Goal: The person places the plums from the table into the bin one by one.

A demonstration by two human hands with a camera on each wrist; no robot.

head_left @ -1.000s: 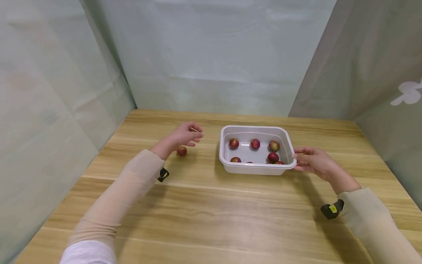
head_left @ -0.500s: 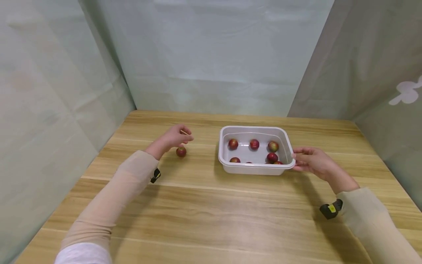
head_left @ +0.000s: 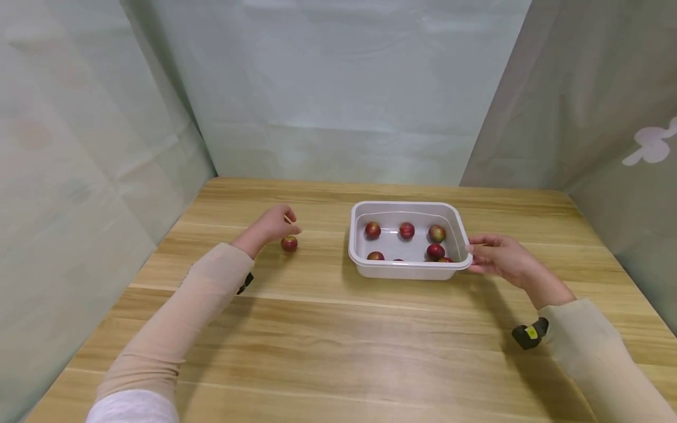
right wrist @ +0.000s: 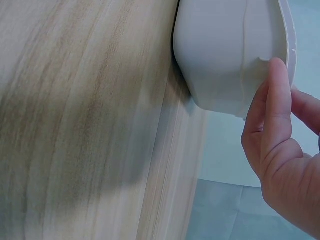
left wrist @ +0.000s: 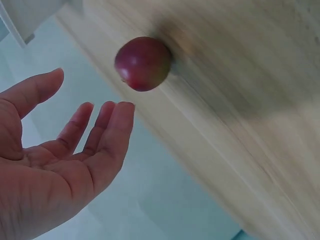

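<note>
Hands at tub and loose fruit

R hand [head_left: 499, 258] pinching rim of white tub [head_left: 407, 270] on wooden table [head_left: 338, 341], thumb on wall. L hand [head_left: 272, 223] w/ fingers loose, uncurled, just above lone red fruit [head_left: 288, 243], not touching. More red fruits [head_left: 406, 230] inside tub

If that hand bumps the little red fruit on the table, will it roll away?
Probably. The fruit looks round and smooth, and it sits loose on the flat table, so a nudge would likely roll it. The left hand is open beside it. It looks small, so probably light to lift.
</note>
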